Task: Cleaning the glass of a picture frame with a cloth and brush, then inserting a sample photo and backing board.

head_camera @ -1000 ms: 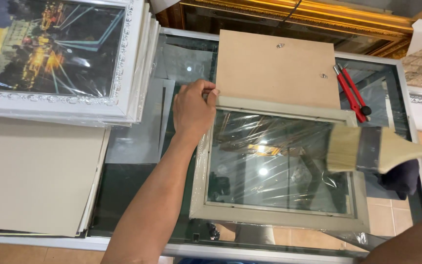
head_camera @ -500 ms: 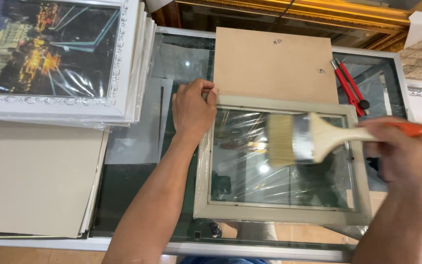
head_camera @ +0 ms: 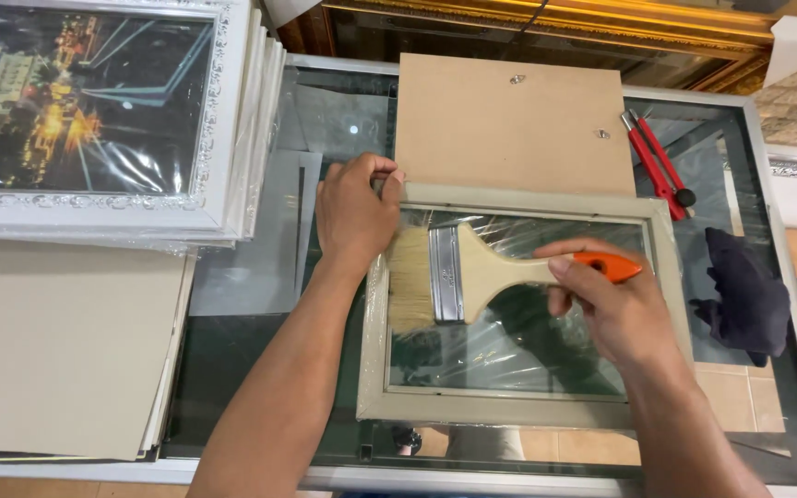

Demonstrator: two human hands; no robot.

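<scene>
Nearest the camera, on the glass table (head_camera: 232, 406): a beige picture frame (head_camera: 509, 406) lying flat, its pane wrapped in clear film. Across the pane, a wide paintbrush (head_camera: 458, 275) with pale bristles, metal band and orange-tipped handle, closed firmly in the grip of the right hand (head_camera: 606, 304), bristles down at the frame's left edge. Pinned at the upper left corner by the left hand (head_camera: 354, 214), fingers curled over the rail, nothing else in that grip. Judging by the brush's place, dusting of the pane under way at the left side, the rest of the pane not yet visibly different. Just behind the frame, a brown backing board (head_camera: 514, 124), not yet fitted. Farther right, red-handled pliers (head_camera: 657, 164) and a dark cloth (head_camera: 740, 295); far left, a stack of white framed pictures (head_camera: 103, 111).
</scene>
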